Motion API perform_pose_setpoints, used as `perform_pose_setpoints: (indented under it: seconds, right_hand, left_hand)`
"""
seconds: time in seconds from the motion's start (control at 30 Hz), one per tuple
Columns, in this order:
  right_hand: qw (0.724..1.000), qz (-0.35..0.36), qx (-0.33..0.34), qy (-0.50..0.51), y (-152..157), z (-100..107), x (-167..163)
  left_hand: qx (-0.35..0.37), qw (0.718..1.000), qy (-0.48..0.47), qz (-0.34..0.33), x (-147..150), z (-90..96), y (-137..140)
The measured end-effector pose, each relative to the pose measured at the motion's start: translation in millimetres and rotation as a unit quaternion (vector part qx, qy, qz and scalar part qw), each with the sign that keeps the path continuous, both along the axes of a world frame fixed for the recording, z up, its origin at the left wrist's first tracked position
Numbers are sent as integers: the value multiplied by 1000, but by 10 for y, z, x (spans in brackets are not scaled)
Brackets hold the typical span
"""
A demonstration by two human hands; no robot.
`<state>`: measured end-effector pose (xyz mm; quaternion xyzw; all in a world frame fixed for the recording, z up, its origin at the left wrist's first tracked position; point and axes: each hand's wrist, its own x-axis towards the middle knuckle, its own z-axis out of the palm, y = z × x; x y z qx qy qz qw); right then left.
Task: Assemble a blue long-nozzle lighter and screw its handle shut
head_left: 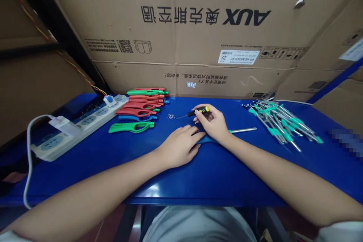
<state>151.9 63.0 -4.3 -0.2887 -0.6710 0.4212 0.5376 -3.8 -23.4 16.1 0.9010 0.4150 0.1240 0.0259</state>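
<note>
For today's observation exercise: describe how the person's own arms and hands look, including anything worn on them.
Both forearms are bare, with no gloves, rings, watch or bracelet visible on the left hand or right hand. A pale sleeve edge shows only near the right upper arm.

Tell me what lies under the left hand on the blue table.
Under the left hand lies a flat blue plastic handle piece with a thin metal rod sticking out to the right. The palm covers its left end, so its full shape is hidden.
</note>
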Motion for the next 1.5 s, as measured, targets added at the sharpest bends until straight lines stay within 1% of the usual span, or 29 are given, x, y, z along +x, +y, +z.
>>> perform_pose_setpoints:
  seconds: [0.6,0.77,0.97,1.03,1.13,1.27,1.33,1.4,1.5]
  right_hand:
    - [1000,4,-9,1,1,-2,3]
    - [1000,-1,-15,9,4,9,6]
    - [1000,11,-12,1,5,-6,6]
    - [1000,5,-9,2,-8,9,6]
    - [999,-24,4,22,-35,85,18]
    - [992,-86,19,89,-62,284,93]
    - [986,-106,9,126,-75,391,165]
    - [983,-110,-11,148,-90,475,251]
    - [978,-116,-49,169,-105,528,375]
  left_hand:
    - [-4,1000,-15,-2,-4,-1,16]
    - [-9,999,-35,-8,-4,-25,24]
    - [-15,999,-46,-12,-12,-40,34]
    - [-20,997,-67,-14,-14,-60,39]
    - [-41,991,-130,-15,-8,-112,49]
    - [-80,978,-192,-13,17,-174,65]
    - [-87,973,-214,-19,31,-184,70]
    - [-93,968,-233,-25,40,-180,71]
    - [-102,962,-251,-28,47,-166,73]
